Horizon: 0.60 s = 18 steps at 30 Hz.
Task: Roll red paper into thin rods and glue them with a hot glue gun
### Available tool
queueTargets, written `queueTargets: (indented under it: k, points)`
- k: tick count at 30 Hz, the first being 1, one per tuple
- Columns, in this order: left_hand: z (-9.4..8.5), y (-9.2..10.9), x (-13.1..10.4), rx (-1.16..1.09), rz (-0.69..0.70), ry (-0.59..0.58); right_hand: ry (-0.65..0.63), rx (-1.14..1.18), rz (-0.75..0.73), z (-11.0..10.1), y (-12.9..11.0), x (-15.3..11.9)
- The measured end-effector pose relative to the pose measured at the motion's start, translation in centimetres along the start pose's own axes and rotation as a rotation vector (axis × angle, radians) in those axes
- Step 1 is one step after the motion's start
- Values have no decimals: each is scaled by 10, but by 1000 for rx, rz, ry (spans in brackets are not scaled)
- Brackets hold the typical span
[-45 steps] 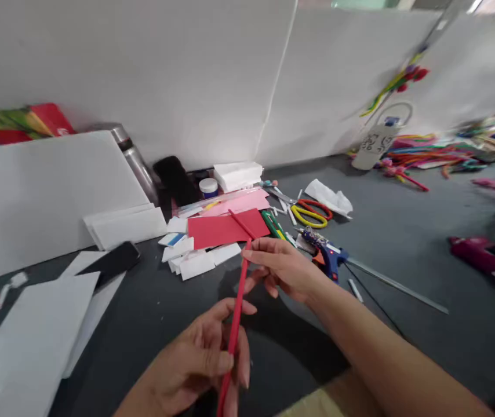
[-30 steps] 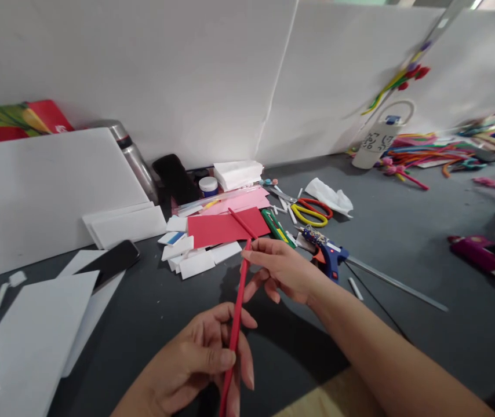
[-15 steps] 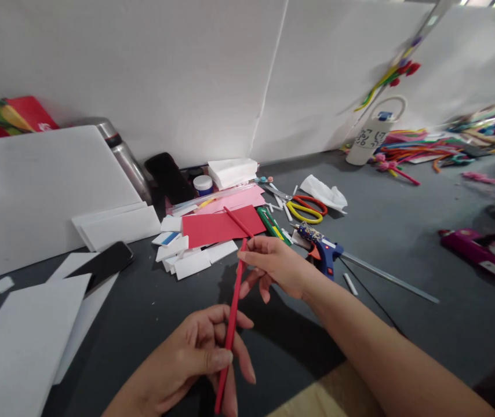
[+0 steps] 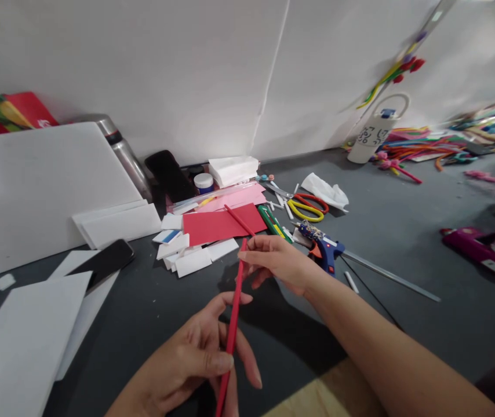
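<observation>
Left grip [image 4: 195,354]: holding slim red stick [image 4: 233,324]
Right grip [image 4: 283,262]: pinching its far end
Red paper [image 4: 206,226]: flat, rectangular
Tabletop [image 4: 160,318]: smooth, dark grey

And there's the steel flask [image 4: 131,165] tilted at ten o'clock, white bottle [image 4: 369,139] at two, colourful stems [image 4: 425,146] heaped beside it, purple tool [image 4: 482,250] out at three.

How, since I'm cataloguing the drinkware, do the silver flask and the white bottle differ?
The silver flask is metallic with a dark band; the white bottle carries dark lettering. The white bottle has a raised loop handle; the silver flask shows none. A white board partly hides the silver flask; the white bottle is in clear view. Both are near the wall.
</observation>
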State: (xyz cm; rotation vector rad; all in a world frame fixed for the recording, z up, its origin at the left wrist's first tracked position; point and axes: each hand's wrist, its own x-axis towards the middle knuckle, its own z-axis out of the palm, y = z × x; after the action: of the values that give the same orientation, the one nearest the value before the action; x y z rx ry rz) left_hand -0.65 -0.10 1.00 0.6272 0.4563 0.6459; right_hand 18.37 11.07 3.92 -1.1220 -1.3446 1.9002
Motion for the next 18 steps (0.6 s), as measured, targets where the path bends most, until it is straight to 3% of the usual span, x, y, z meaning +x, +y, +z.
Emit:
queueTargets:
  k: [9,18]
  points:
    - [-1,-1,-1,-101,30,-75,-66,49,21,-1,0,-2]
    - [-2,-1,-1,-44,-9,-34,-82,46,91,0,1,-2]
